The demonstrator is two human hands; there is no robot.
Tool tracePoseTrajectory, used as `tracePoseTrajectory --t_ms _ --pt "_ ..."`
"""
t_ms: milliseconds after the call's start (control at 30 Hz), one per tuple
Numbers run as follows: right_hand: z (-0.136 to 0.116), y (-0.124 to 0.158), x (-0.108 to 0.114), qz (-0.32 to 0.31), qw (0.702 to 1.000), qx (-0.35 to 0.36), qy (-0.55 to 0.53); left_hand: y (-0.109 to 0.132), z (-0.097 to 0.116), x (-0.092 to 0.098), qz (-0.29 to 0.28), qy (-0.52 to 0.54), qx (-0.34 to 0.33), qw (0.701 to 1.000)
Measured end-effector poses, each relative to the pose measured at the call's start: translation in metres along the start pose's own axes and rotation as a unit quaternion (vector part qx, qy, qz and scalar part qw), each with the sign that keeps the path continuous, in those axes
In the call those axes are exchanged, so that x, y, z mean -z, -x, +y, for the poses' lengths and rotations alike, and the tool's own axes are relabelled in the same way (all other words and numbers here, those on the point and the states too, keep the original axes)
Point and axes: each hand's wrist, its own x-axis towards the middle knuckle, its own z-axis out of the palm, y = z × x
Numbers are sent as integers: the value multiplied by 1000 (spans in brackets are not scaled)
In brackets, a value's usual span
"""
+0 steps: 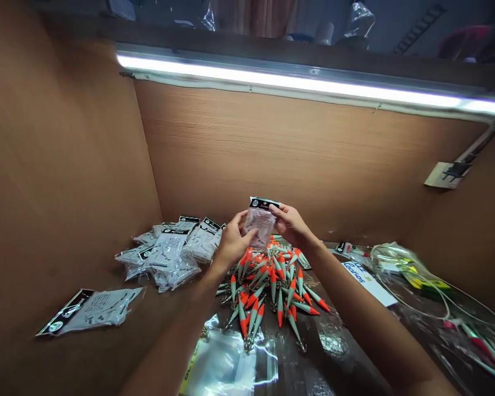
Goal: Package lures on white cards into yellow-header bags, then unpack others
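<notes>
Both my hands hold a small clear plastic packet [259, 225] with a black printed header, raised above the table. My left hand [235, 239] grips its lower left side, thumb across the front. At the upper right, my right hand [289, 221] pinches the header edge between thumb and fingers. Below the packet spreads a heap of orange and pale green fishing lures [280, 286] with metal hooks at their ends. Clear plastic bags [225, 366] lie flat in front of the heap.
Left of the lures is a pile of filled packets [169, 256], with a single packet [93, 311] nearer me. To the right lie a handwritten card [369, 283], a plastic bag with yellow items [412, 269] and a looped cord. Wooden panels enclose the table; a tube light [305, 82] runs above.
</notes>
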Motion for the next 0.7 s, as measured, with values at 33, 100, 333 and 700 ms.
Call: tracePoseTrajectory --t_ms 33,100,333,700 --pt "7 0 13 -14 996 -28 78 -2 -1 7 27 -44 3 999" --pt "23 1 43 -12 971 -78 227 -6 -5 30 80 -180 26 980" --pt "83 11 104 -86 875 -195 435 -6 -17 105 146 -484 132 852" --pt "101 14 110 -139 765 -173 605 -8 -6 93 155 -468 50 869"
